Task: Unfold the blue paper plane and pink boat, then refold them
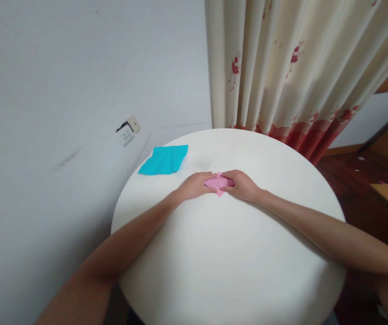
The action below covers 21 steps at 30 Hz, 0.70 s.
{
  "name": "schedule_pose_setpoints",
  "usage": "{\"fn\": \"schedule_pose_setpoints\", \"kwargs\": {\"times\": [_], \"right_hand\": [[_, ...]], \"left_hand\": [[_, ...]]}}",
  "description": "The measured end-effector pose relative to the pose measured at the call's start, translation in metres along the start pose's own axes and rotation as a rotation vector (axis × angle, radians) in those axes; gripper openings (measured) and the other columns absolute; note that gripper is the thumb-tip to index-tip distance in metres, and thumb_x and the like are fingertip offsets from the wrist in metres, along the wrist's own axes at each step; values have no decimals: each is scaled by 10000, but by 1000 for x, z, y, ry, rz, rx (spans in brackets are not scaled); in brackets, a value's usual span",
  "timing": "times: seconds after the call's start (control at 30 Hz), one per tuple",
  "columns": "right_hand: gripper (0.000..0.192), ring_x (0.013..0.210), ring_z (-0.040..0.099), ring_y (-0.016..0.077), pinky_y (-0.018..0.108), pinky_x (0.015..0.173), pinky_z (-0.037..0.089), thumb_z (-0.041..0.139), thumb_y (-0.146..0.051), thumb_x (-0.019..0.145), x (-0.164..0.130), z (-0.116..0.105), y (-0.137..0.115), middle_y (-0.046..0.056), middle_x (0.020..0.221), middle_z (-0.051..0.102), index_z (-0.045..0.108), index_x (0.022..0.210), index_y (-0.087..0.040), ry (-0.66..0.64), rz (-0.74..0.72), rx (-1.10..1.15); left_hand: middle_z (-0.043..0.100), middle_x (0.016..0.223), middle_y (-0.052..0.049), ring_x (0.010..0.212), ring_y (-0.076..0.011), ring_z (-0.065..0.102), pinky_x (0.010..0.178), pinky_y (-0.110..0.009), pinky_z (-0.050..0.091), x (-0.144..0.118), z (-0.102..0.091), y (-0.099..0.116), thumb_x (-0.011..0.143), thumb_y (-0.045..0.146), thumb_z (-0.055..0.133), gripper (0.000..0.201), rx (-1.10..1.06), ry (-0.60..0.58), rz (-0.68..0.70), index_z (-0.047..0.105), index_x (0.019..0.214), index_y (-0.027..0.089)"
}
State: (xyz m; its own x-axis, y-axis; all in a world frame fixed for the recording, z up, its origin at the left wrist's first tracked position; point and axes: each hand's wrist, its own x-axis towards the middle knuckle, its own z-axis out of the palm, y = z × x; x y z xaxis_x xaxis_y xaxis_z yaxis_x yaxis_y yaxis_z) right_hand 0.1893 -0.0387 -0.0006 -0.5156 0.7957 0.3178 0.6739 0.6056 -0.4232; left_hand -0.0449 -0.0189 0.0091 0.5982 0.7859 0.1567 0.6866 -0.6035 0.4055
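Pink paper (218, 182): one piece, small, partly folded, lying flat on the round white bench (234, 253) a little beyond its middle. A crease cross shows on its top face; one pointed corner sticks out toward the near side, between the two hands.

Teal paper (164, 160): one piece, creased, lying at the far left edge of the bench, well apart from the pink one and untouched.

Hands: two, both the person's own. Left hand (195, 185) lies palm down on the left end of the pink paper, fingers pressed flat and pointing right. Right hand (243, 185) lies palm down on the right end, fingers curled over the paper's edge and pointing left. Whether either hand pinches the paper or only presses on it cannot be told. Fingertips of the two hands are near each other over the paper. Both forearms are bare, stretched forward across the bench, converging at the paper.

Surroundings: one wall socket (128, 130) on the grey wall at left; one cream curtain (292, 67) with red print behind the bench.
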Motion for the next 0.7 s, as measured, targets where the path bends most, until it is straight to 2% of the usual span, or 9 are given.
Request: {"fn": "schedule_pose_setpoints", "kwargs": {"times": [0.1, 0.17, 0.27, 0.37, 0.43, 0.53, 0.7], "right_hand": [[192, 931, 658, 235, 314, 852, 455, 653, -313, 882, 0, -1, -1, 77, 947, 750, 744, 997, -190, 57, 30, 25], [189, 817, 644, 209, 298, 765, 448, 607, -305, 910, 0, -2, -2, 64, 834, 732, 748, 872, -185, 92, 53, 69], [248, 734, 616, 181, 283, 701, 440, 592, -344, 916, 1, -6, -3, 57, 792, 712, 738, 816, -170, 166, 58, 262], [244, 708, 612, 175, 278, 656, 447, 653, -389, 861, 3, -8, -5, 51, 788, 715, 741, 863, -161, 248, 109, 541], [282, 662, 606, 172, 276, 607, 448, 712, -416, 798, 4, -7, -7, 45, 758, 709, 730, 896, -152, 289, 173, 710], [329, 592, 584, 162, 274, 552, 436, 728, -455, 764, 7, -4, -7, 33, 672, 670, 696, 853, -140, 321, 241, 853], [373, 518, 511, 134, 261, 498, 371, 611, -493, 836, 8, 3, -4, 17, 566, 602, 631, 685, -152, 326, 326, 828]], "left_hand": [[731, 1171, -72, 1063, -264, 675, 912, -322, 476, 0, 1, 0, 800, 460, 738, 433, -99, 57, -45, 736, 1164, 226], [773, 977, -45, 879, -221, 693, 788, -290, 483, 0, 0, 2, 832, 437, 700, 301, -198, 92, -86, 786, 1015, 214], [735, 754, -22, 691, -169, 628, 617, -252, 426, -1, -6, 8, 827, 468, 683, 330, -362, 163, -148, 792, 862, 159], [604, 584, 2, 559, -130, 523, 496, -231, 308, -1, -15, 14, 780, 539, 701, 435, -480, 184, -202, 745, 723, 110], [560, 558, 4, 528, -119, 486, 479, -228, 274, -2, -19, 17, 753, 571, 714, 476, -547, 170, -221, 713, 678, 101], [610, 617, -24, 565, -134, 517, 520, -234, 323, -1, -18, 18, 766, 582, 693, 486, -655, 165, -240, 698, 696, 102], [626, 620, -33, 585, -138, 524, 571, -247, 343, 1, -8, 16, 849, 544, 580, 462, -698, 158, -280, 664, 684, 120]]}}
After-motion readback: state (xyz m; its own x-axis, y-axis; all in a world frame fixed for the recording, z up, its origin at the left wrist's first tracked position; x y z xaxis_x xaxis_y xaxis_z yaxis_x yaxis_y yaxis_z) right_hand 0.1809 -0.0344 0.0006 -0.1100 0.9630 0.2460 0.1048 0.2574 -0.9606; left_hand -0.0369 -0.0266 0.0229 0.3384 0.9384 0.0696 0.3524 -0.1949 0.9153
